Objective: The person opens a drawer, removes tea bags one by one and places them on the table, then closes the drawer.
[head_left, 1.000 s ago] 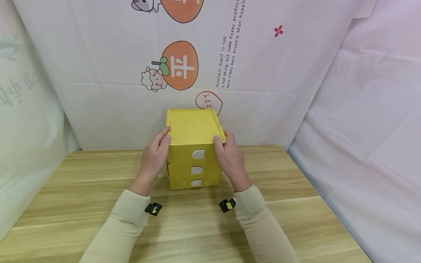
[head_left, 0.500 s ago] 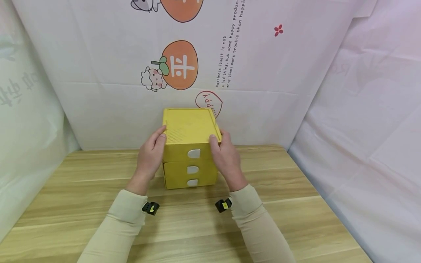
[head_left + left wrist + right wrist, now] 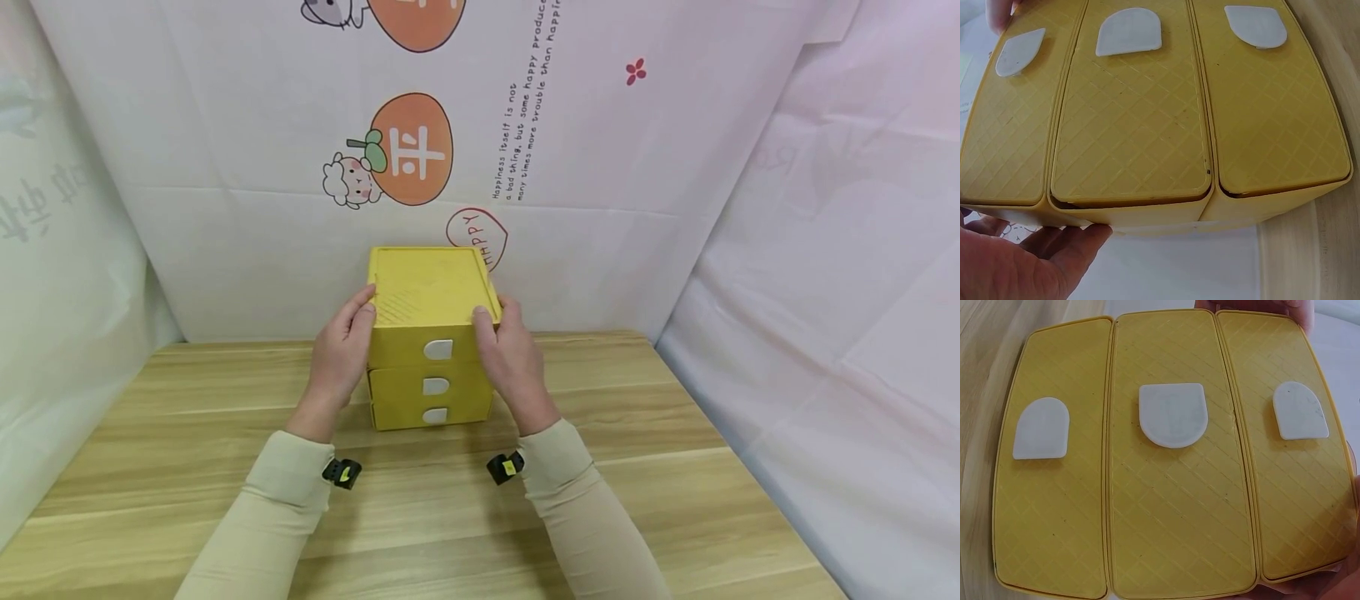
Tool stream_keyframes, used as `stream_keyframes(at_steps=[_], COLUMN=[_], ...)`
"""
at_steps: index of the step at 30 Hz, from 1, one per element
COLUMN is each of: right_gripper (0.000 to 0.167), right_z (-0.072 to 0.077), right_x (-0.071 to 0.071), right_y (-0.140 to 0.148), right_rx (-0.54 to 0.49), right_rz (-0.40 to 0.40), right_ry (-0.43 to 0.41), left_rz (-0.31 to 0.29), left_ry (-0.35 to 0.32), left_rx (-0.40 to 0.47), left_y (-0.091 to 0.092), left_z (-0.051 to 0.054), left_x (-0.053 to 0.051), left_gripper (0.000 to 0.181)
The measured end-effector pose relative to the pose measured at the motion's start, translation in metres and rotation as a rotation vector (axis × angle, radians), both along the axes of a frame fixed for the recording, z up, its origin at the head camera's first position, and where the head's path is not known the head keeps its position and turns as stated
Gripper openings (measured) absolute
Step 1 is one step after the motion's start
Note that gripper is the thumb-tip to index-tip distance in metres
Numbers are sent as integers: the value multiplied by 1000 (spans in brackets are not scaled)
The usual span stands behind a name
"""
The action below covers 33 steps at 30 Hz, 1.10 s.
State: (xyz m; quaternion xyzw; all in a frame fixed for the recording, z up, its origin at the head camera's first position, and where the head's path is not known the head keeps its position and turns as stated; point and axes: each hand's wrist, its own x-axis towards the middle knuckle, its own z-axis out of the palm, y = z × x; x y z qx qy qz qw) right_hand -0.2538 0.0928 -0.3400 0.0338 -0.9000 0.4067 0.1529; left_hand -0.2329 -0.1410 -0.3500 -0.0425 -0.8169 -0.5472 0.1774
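A yellow drawer box point(image 3: 429, 287) stands upright on the table near the back wall. Its front has three stacked drawers, each with a white rounded pull tab point(image 3: 438, 350), and all three look closed. My left hand point(image 3: 336, 354) grips the box's upper left side, with the thumb near the top front corner. On the opposite side my right hand point(image 3: 513, 358) holds the upper right edge, its thumb lying over the top. The crosshatched drawer fronts point(image 3: 1179, 506) fill the right wrist view. In the left wrist view, the left hand's fingers point(image 3: 1075, 250) touch the box's side.
The wood-grain table point(image 3: 420, 517) spreads in front of the box and to both sides. Behind it hangs a white printed cloth point(image 3: 600, 250), with white sheets at left and right. Each wrist wears a small black band camera point(image 3: 345, 472).
Both hands and the yellow drawer box have shifted a little to the left together. The grip on both sides looks the same.
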Motion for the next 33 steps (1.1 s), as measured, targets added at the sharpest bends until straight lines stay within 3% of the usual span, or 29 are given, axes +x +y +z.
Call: stream_keyframes(at_steps=[11,33], right_gripper=[66,69], right_z=[-1,0], right_x=[-3,-6], right_y=[-5,-3], right_rx=[-10,-4], right_rz=[-1,25], right_ry=[8,-1], left_rz=[9,-39], left_ry=[-15,-21], left_rx=[26,68], left_y=[-5,-6], left_z=[0,2], left_x=[-3,-3], left_gripper=[54,51])
